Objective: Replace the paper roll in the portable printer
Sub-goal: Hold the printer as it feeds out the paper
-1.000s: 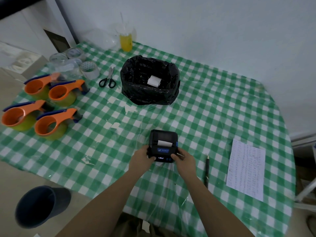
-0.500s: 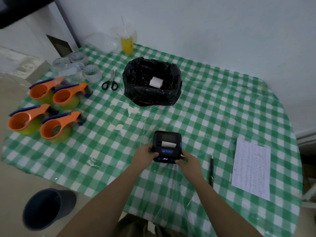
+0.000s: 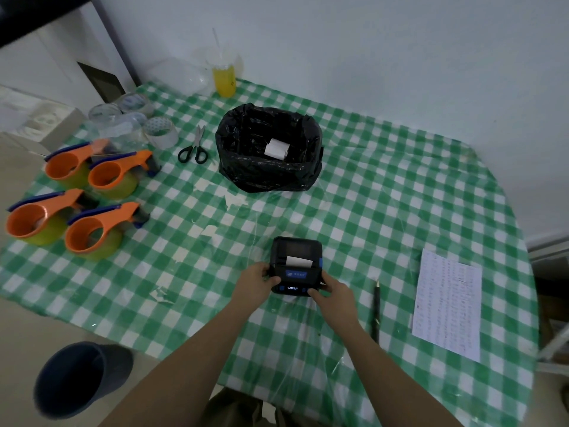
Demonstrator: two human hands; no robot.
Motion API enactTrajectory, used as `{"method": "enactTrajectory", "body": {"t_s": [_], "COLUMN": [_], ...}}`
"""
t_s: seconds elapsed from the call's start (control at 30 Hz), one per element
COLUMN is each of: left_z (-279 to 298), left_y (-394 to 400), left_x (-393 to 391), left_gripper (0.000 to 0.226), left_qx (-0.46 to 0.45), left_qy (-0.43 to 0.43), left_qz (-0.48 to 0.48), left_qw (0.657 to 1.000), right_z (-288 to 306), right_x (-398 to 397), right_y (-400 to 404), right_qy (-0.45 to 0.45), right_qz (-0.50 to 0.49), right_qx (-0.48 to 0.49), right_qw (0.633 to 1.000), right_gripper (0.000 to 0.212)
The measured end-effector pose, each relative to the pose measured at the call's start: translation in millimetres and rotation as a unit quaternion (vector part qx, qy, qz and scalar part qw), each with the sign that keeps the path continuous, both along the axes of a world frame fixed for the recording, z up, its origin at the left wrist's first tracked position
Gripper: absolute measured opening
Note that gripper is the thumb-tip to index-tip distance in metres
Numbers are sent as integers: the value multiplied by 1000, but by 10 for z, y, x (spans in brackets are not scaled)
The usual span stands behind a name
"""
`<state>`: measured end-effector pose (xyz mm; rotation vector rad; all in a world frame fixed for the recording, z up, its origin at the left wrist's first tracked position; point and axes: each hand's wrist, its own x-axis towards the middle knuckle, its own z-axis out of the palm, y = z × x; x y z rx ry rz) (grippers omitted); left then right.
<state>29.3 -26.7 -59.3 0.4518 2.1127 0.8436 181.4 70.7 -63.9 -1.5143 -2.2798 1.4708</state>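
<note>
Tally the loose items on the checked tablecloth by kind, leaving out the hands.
Orange tape dispensers: 4
Clear tape rolls: 4
Scissors: 1
Black bag-lined bin: 1
Paper roll: 1
Printer: 1
Pen: 1
Written sheet: 1
Yellow drink cup: 1
Total: 15

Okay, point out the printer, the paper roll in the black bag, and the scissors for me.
Portable printer (image 3: 296,266): head view, on its black top cover, by the paper slot.
Paper roll (image 3: 276,149): head view, on its white curved side, inside the bag.
Scissors (image 3: 194,148): head view, near the pivot above the black handles.
</note>
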Motion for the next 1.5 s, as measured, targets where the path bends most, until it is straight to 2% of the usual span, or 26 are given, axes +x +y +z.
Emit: {"method": "enactTrajectory", "body": {"t_s": [0.2, 1.5], "left_z": [-6, 73], "left_y": [8, 8], "left_x": [2, 41], "left_gripper": [36, 37], "left_qx": [-1, 2], "left_qy": [-2, -9], "left_qz": [7, 13], "left_qw": [1000, 1000], "right_z": [-26, 8], "right_x": [-24, -2], "right_y": [-36, -49], "right_qy": [0, 13], "right_qz": [-31, -40], "right_qx": [-10, -22], "right_qw": [999, 999], "right_gripper": [50, 51]}}
